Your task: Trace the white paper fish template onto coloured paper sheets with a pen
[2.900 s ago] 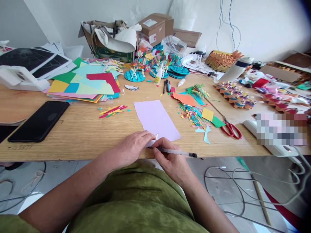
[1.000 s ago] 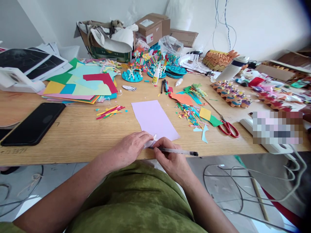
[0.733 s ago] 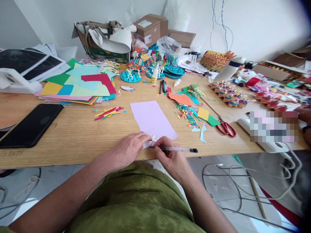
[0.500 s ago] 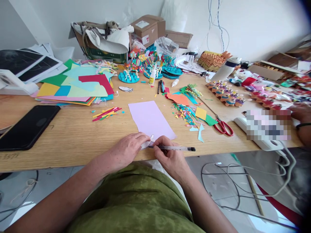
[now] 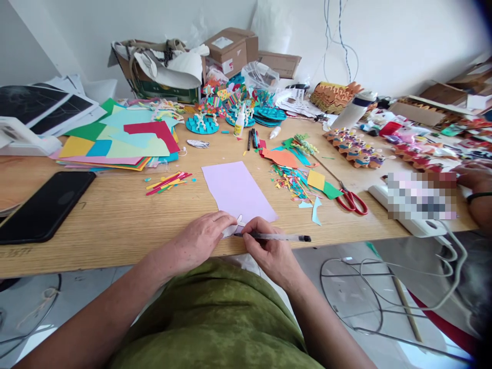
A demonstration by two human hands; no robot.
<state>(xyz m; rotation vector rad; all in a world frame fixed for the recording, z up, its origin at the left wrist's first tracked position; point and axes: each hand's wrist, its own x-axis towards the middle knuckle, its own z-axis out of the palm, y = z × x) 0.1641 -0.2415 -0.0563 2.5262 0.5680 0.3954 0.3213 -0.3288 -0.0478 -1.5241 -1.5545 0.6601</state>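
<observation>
My right hand point(image 5: 269, 247) pinches a pen point(image 5: 282, 237) with a clear barrel and a black end. The pen's tip is down at the edge of a small white paper cutout point(image 5: 229, 230). With its fingers together, my left hand point(image 5: 202, 238) holds that cutout down and hides part of it. Under the cutout lies a sheet of lilac paper point(image 5: 238, 189), its near end close to the table's front edge.
Left are stacked coloured papers point(image 5: 134, 138), paper strips point(image 5: 169, 183) and a phone point(image 5: 42, 205). Right are paper scraps point(image 5: 294, 182), red-handled scissors point(image 5: 351, 201) and a white power strip point(image 5: 415, 218). A glue bottle point(image 5: 239, 122) stands behind. Another person's hand point(image 5: 474, 179) is far right.
The view has shifted slightly. The pen tip has moved a little along the white cutout's edge, and both hands stay nearly in place.
</observation>
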